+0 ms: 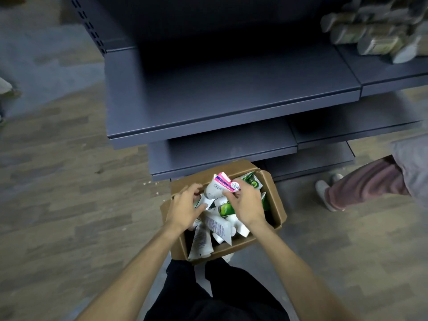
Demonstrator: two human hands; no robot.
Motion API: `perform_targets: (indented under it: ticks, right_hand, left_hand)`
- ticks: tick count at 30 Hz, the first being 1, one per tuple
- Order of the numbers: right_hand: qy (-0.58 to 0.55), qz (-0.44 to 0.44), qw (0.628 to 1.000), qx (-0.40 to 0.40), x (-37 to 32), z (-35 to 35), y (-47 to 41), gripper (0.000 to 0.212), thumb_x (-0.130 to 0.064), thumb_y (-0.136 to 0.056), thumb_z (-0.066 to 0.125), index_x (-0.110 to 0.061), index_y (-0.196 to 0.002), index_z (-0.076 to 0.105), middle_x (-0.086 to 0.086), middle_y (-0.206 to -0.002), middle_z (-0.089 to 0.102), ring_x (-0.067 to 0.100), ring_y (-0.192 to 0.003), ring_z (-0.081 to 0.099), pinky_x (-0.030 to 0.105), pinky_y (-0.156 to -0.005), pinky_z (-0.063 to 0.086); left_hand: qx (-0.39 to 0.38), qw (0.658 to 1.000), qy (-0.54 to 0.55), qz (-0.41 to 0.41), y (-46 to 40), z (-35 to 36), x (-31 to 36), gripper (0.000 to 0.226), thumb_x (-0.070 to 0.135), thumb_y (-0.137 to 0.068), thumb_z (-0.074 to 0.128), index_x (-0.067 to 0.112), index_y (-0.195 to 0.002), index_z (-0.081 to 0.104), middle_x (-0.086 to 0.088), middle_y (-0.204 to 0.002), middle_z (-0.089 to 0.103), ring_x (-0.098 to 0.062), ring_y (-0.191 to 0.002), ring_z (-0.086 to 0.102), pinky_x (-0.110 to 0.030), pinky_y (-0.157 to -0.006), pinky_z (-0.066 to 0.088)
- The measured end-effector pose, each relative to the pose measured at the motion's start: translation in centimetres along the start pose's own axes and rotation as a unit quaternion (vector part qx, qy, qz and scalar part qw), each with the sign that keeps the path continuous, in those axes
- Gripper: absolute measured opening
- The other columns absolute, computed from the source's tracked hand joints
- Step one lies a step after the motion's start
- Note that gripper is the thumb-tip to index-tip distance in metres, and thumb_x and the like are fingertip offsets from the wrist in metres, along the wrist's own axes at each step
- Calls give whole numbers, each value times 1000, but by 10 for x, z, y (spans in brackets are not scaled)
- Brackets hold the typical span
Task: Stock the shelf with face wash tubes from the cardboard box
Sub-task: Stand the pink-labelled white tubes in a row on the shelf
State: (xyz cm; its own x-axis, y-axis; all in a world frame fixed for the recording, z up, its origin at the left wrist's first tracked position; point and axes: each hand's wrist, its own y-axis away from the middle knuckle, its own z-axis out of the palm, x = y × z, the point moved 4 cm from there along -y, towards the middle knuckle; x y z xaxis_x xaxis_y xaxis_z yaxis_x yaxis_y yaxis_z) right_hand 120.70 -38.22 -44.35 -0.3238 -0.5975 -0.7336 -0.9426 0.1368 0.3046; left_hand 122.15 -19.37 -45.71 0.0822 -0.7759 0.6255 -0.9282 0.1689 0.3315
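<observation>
Head view looks down on an open brown cardboard box (276, 206) on the wood-patterned floor (58, 193), taken below as the landmark. Inside the box lies a loose heap of white and green plastic face wash tubes (216, 227), lying at all angles. Both bare hands are over the box. The right hand (246, 205) has its grip closed, fingers and thumb pinched on a white tube with a pink crimped end (221, 186), which is raised above the heap at the far side of the box. The left hand (186, 209) is at the box's left side, fingers curled loosely among the tubes and touching the cap end of the same white tube; whether its grip has hold of anything cannot be told. Just beyond the box stands a dark grey metal shelf unit (231, 100), its broad upper board bare in front. Far beyond the box to the right, blurred pale packets (375, 35) sit on the neighbouring shelf. Right of the box, another person's leg in dusky pink trousers (363, 184) and a pale shoe stand on the floor.
</observation>
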Motion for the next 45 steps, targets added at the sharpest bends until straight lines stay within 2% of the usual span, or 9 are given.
perform_targets:
  ticks: [3,8,11,14,19,28,32,39,45]
  right_hand:
    - [4,-47,998,-48,-29,-20,0,14,-27,-88,74,-22,-96,64,-4,-84,74,9,-78,71,39,-74,59]
    - [-10,-93,992,-79,-85,-56,4,22,-16,-85,78,-13,-104,69,-14,-91,71,-19,-79,64,4,-74,49]
    - [-75,-117,987,-77,-114,-74,4,30,-18,-83,80,-16,-110,68,-9,-99,76,-5,-87,71,19,-83,58]
    - [-93,-163,980,-59,-147,-94,6,45,-24,-78,84,-21,-118,65,-13,-107,73,-4,-97,69,17,-86,56]
    - [-127,-249,960,-10,-220,-137,18,55,-37,-71,84,-21,-120,66,-11,-112,72,-1,-104,68,24,-91,56]
    - [-180,-388,904,14,-359,-208,35,51,-26,-68,87,-20,-114,67,-5,-108,74,5,-102,71,24,-91,56]
    - [-191,-414,890,16,-397,-213,34,52,-26,-65,87,-18,-113,67,-3,-107,74,7,-99,72,25,-89,57]
    - [-209,-412,887,-1,-439,-202,18,43,-12,-69,88,-15,-107,68,0,-104,75,11,-96,73,21,-81,58]
    - [-134,-439,886,69,-467,-188,1,48,-36,-68,89,-19,-109,69,-12,-105,73,-1,-94,70,17,-77,57]
  left_hand:
    - [21,997,49,55,-7,-13,12,65,19,-73,84,25,-132,58,16,-117,59,-6,-108,60,-30,-95,51]
    - [51,990,105,73,-7,-48,34,47,20,-69,88,24,-112,71,22,-96,71,9,-91,65,-19,-89,51]
    - [85,984,127,91,-2,-79,54,43,27,-70,87,26,-110,73,22,-94,73,10,-89,65,-11,-86,47]
    - [127,974,143,123,5,-122,80,42,33,-70,86,31,-109,71,22,-98,74,5,-92,68,-31,-92,54]
    - [199,955,130,175,28,-208,124,44,36,-71,85,30,-111,68,23,-100,73,7,-92,67,-34,-88,56]
    - [345,894,140,249,77,-345,187,52,25,-67,89,22,-109,58,22,-97,71,7,-87,69,-21,-78,59]
    - [373,877,156,258,82,-381,194,50,23,-67,90,24,-107,59,14,-97,74,0,-85,71,-30,-76,61]
    - [397,866,160,259,77,-423,202,44,16,-67,89,24,-103,64,13,-97,72,1,-87,68,-22,-73,59]
    - [435,863,126,225,49,-456,193,42,32,-64,90,28,-97,64,12,-91,73,-1,-85,67,-15,-70,53]
